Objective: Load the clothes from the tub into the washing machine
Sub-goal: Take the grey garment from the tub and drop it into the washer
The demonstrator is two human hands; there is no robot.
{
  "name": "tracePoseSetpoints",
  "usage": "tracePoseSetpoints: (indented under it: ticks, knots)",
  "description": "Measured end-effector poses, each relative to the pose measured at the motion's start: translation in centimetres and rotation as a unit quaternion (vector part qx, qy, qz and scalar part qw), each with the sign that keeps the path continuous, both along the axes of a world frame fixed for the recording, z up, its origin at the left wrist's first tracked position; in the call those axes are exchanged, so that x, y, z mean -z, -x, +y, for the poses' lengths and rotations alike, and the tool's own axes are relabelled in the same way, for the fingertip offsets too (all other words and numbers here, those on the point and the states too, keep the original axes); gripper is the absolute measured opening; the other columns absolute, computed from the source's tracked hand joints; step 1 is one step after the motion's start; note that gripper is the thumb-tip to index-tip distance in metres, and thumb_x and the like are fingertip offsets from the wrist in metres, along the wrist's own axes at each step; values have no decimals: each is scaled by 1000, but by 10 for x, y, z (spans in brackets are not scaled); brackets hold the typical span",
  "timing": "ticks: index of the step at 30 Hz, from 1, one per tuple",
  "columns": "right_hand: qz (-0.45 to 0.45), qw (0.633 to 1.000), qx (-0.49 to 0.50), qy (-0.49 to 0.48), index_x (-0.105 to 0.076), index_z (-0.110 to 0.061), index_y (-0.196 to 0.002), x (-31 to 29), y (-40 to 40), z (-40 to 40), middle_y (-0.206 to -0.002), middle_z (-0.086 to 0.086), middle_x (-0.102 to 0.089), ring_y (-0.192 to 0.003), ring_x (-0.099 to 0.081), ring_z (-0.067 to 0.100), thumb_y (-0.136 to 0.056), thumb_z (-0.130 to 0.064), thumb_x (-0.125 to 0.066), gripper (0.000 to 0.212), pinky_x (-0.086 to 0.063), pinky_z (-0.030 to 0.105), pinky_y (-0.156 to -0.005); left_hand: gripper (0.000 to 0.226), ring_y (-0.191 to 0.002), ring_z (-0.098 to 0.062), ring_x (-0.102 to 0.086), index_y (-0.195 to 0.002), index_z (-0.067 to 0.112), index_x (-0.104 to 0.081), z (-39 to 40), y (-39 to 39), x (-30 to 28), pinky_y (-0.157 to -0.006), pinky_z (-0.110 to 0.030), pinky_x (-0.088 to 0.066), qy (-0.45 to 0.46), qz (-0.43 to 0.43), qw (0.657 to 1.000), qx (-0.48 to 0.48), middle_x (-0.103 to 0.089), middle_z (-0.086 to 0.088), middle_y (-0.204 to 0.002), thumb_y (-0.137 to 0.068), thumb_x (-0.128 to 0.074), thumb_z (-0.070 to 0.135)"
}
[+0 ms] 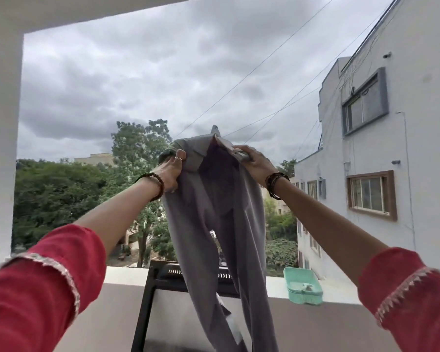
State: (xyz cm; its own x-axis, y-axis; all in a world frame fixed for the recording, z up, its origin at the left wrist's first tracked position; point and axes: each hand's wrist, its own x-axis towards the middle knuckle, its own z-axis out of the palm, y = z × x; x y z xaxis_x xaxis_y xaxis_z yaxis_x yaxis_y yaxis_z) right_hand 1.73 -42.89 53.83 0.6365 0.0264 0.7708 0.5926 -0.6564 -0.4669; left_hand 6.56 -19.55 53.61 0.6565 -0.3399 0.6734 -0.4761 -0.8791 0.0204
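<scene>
Holding grey trousers up at arm's length, over the balcony wall.

My left hand (172, 171) grips one side of the waistband of the grey trousers (214, 214), fingers (179, 156) curled tight round the bunched cloth; my right hand (254, 162) pinches the other side, fingers closed on the band's edge. The waist is spread open between my hands and the two legs hang straight down, their ends out of sight below the picture. Behind the legs stands a black frame (148, 295) against the balcony wall (341, 323), perhaps the raised lid of the washing machine, though I can't be sure from here. A green plastic tray (302, 285) sits on the wall's top ledge, to the right of the trousers. My red sleeves (43, 283) show at both lower corners.
</scene>
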Motion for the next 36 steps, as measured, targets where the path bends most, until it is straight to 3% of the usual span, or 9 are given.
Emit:
tracePoseSetpoints:
  ticks: [5, 8, 14, 18, 21, 25, 31, 33, 36]
  knots:
    - [-20, 998, -24, -48, -60, -18, -119, -25, -34, 51, -126, 10, -56, -106, -53, 16, -93, -17, -54, 27, -40, 22, -90, 78, -136, -34, -26, -140, 7, -20, 41, -20, -23, -109, -37, -30, -20, -16, 1000, -8, -30, -19, -143, -73, -55, -11]
    - [-33, 996, -36, -76, -59, -29, -106, -38, -47, 74, -117, 9, -57, -99, -53, 16, -92, -23, -56, 15, -43, 31, -92, 68, -123, -36, -43, -135, 8, -26, 57, -28, -38, -94, -40, -40, -24, -42, 999, 1, -40, -18, -134, -74, -50, -10]
    - [-97, 986, -39, -128, -57, -40, -94, -86, -60, 96, -118, 13, -56, -90, -55, 16, -86, -28, -57, 15, -49, 27, -75, 62, -123, -26, -36, -124, 15, -31, 86, -42, -89, -99, -46, -27, -12, -110, 992, 54, -40, -6, -130, -70, -45, -12]
    - [-131, 967, -106, -191, -58, -21, -104, -115, -55, 115, -115, 12, -54, -99, -54, 21, -89, -12, -57, 17, -46, 32, -85, 56, -85, -25, -43, -118, 12, -32, 97, -47, -120, -59, -26, -26, 89, -139, 970, 178, -39, -6, -91, -72, -44, -17]
    - [-134, 965, -98, -203, -57, -19, -106, -118, -62, 127, -107, 8, -56, -94, -54, 17, -93, -9, -52, 16, -46, 27, -81, 53, -73, -22, -40, -112, 17, -27, 99, -60, -123, -46, -26, -30, 188, -51, 956, 221, -33, -2, -81, -74, -41, -19]
    - [-83, 951, -148, -256, -53, -12, -115, -99, -74, 148, -86, 1, -58, -68, -57, 7, -98, -9, -46, 19, -48, 14, -52, 52, -63, -20, -45, -107, 18, -19, 97, -75, -104, -32, -23, -44, 306, 95, 913, 252, -35, -8, -90, -78, -40, -19]
    - [-129, 911, -237, -313, -58, -21, -101, -141, -70, 179, -95, 5, -59, -82, -55, 18, -98, -9, -46, 17, -45, 30, -70, 51, -62, -18, -42, -101, 21, -23, 117, -71, -141, -45, -25, -38, 344, 75, 866, 355, -34, -9, -88, -76, -49, -14]
    - [-151, 913, -224, -305, -60, -29, -96, -152, -68, 183, -108, 6, -59, -93, -56, 19, -97, -13, -47, 21, -46, 34, -74, 43, -55, -17, -46, -100, 24, -28, 128, -65, -151, -46, -28, -46, 376, 98, 833, 394, -40, -6, -80, -72, -49, -1]
    - [-155, 919, -219, -290, -60, -31, -96, -154, -66, 188, -114, 4, -58, -101, -56, 18, -97, -14, -47, 22, -50, 38, -79, 46, -62, -22, -54, -114, 22, -23, 139, -65, -148, -52, -30, -57, 353, 77, 838, 409, -48, -6, -87, -87, -43, -10]
